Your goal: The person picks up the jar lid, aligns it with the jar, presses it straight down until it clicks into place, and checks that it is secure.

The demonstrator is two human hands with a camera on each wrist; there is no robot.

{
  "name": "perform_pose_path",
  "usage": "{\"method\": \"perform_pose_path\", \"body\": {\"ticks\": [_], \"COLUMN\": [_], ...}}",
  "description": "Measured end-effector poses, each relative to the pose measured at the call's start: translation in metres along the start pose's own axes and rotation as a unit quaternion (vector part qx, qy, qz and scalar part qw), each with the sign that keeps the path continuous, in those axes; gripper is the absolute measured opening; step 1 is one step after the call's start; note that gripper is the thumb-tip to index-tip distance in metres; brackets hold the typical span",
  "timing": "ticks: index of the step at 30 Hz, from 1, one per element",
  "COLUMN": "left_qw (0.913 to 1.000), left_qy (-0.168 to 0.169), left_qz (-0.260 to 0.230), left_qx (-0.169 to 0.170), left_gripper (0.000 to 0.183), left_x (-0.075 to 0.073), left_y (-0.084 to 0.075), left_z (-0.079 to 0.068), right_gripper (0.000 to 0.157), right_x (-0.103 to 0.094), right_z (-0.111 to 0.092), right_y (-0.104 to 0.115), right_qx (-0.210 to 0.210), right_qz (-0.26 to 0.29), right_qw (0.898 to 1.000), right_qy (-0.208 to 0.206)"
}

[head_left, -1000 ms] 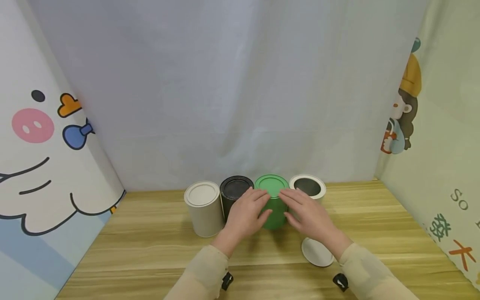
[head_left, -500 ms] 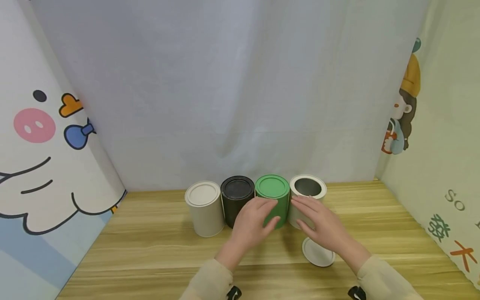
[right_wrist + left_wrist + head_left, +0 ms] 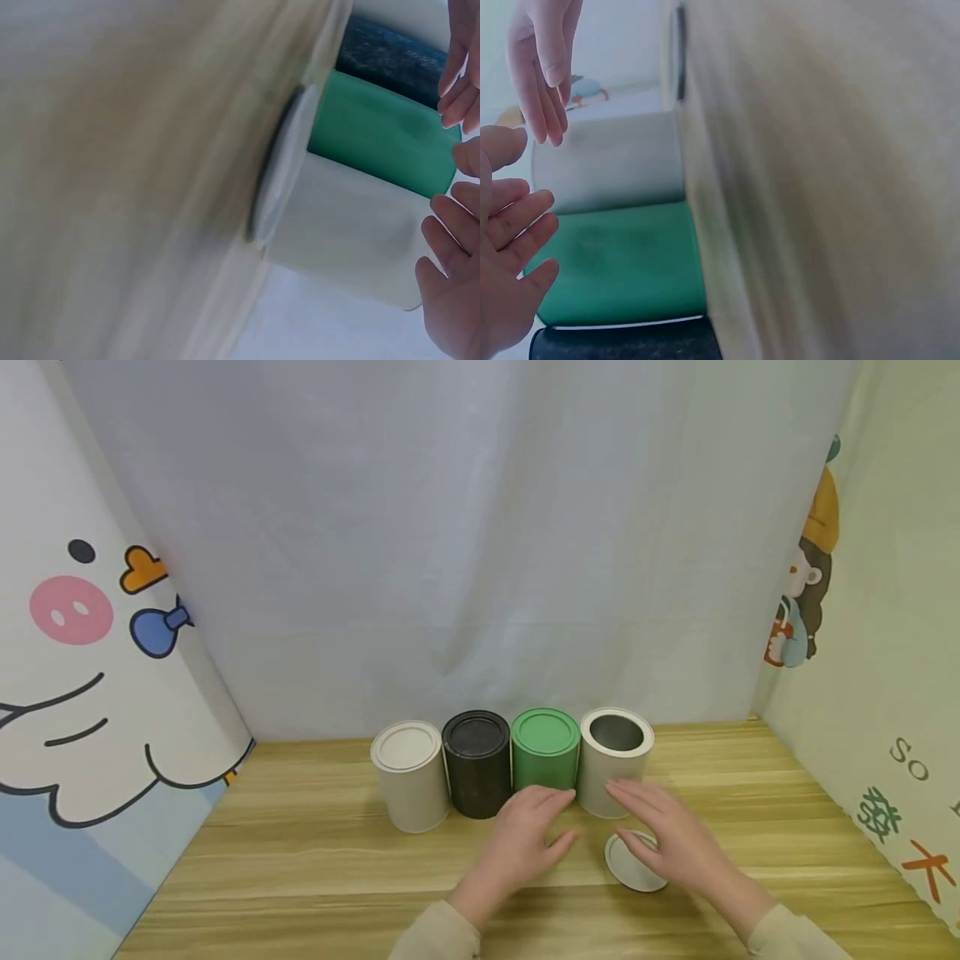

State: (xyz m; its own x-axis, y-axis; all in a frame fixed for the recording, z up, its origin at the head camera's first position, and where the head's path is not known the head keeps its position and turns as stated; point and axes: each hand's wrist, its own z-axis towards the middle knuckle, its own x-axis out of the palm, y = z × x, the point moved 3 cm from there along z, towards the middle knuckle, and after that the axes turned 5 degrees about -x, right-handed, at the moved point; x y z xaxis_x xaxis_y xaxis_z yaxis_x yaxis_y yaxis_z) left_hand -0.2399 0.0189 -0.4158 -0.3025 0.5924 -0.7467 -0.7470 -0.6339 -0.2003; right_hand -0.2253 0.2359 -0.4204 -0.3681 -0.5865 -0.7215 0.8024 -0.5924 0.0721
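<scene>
Side by side on the wooden table stand a white can [image 3: 412, 789], a black can [image 3: 478, 777], a green can [image 3: 545, 764] and a second white can [image 3: 613, 768]. The first three have lids on; the rightmost has an open, dark round mouth. Its white lid [image 3: 633, 867] lies flat on the table in front of it. My left hand [image 3: 525, 831] hovers before the green can, fingers extended and holding nothing. Over the lid, my right hand [image 3: 671, 835] is likewise relaxed and bare, partly covering the lid and the rightmost can in the head view.
Behind the cans hangs a grey-white curtain [image 3: 480, 543]. Cartoon-printed panels flank the table [image 3: 315, 868], one at the left [image 3: 75, 693] and one at the right [image 3: 885, 610].
Both hands have drawn back from the green can toward the person and moved slightly right and apart. The cans and the lid stay in place.
</scene>
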Motion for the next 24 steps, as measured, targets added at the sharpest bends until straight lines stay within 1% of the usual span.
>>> {"method": "perform_pose_path", "body": {"ticks": [4,6,9,16,21,24], "left_qw": [0.9977,0.9963,0.9946,0.991,0.9871,0.9851], "left_qy": [0.061,0.077,0.094,0.124,0.149,0.161], "left_qz": [0.012,0.011,0.007,-0.004,-0.009,-0.015], "left_qx": [-0.03,-0.037,-0.043,-0.05,-0.057,-0.058], "left_gripper": [0.05,0.052,0.056,0.064,0.07,0.072], "left_x": [0.01,0.014,0.019,0.032,0.041,0.044], "left_y": [-0.004,-0.007,-0.011,-0.019,-0.023,-0.026], "left_z": [-0.003,-0.003,-0.002,0.001,0.001,0.002], "right_gripper": [0.054,0.052,0.05,0.066,0.07,0.073], "right_x": [0.0,-0.001,-0.003,-0.009,-0.011,-0.011], "right_z": [-0.013,-0.017,-0.022,-0.031,-0.039,-0.043], "right_y": [-0.003,-0.003,-0.004,-0.009,-0.019,-0.025], "right_qx": [0.011,0.015,0.018,0.029,0.013,0.01], "right_qz": [0.006,0.015,0.018,0.024,0.039,0.042], "right_qw": [1.0,1.0,0.999,0.997,0.997,0.996], "right_qy": [0.015,0.023,0.034,0.063,0.07,0.082]}}
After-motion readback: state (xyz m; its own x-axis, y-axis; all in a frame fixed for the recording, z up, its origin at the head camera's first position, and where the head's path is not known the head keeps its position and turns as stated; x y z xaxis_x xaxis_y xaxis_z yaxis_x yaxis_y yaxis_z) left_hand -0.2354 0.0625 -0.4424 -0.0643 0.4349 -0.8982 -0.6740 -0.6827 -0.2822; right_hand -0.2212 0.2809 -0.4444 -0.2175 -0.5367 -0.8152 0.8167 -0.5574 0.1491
